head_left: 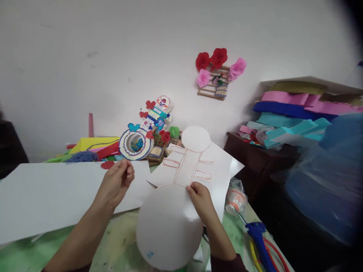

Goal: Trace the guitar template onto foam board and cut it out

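My right hand (201, 200) pinches the edge of a white card shape between thumb and fingers. The shape has a large round lower part (168, 226) with a small blue smudge, a narrow neck (187, 166) outlined in reddish brown, and an oval top (196, 139). Small rectangles are drawn on both sides of the neck. Whether these parts are one piece, I cannot tell. My left hand (117, 181) is raised over a white board, fingers curled together; what they hold, if anything, is hidden. Just behind it lies a red paper piece (107, 165).
A decorated paper guitar (137, 144) leans against the wall. White sheets (218, 181) lie behind the card, and a large white board (56, 196) covers the left. Blue-handled scissors (259, 238) and a bagged paper cup (236, 200) are at right. Coloured foam (295, 109) is stacked beyond.
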Available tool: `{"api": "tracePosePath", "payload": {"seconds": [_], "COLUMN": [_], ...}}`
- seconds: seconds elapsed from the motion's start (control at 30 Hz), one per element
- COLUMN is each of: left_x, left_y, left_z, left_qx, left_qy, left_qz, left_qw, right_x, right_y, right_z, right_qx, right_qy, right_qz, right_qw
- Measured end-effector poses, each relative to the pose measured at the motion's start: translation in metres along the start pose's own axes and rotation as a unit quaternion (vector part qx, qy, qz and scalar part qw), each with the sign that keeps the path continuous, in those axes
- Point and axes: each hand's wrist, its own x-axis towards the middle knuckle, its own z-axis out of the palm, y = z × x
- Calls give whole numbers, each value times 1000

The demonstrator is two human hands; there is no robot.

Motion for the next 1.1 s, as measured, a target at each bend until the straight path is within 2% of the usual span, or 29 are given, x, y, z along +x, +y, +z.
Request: {"api": "tracePosePath", "payload": {"seconds": [0.3,0.47,0.63,0.77,0.87,0.93,1.03,1.1], "left_x": [-6,-16,-22,-24,-26,-29,-38,-44], "left_y": [-3,2,3,-1,-9,-17,-29,-36], "left_z": [5,11,20,26,28,30,34,38], "left_qx": [41,36,23,-23,-62,-77,-88,-96], "left_qy": [-15,-31,-46,-71,-80,-87,-108,-116], "left_qz": [9,-2,-64,-153,-227,-265,-314,-344], "left_qw": [999,999,997,985,969,957,939,927], "right_x": [-1,-2,-2,-5,-11,-16,-24,-29], "right_y": [3,2,9,17,9,-4,-26,-36], "right_z": [3,9,28,38,34,28,17,12], "right_qx": [31,52,5,-53,-166,-198,-97,-39], "right_qy": [-14,-49,-123,-164,-119,-74,-6,43], "right_qz": [5,25,43,41,20,-19,-107,-156], "right_qw": [999,997,991,984,979,977,990,986]}}
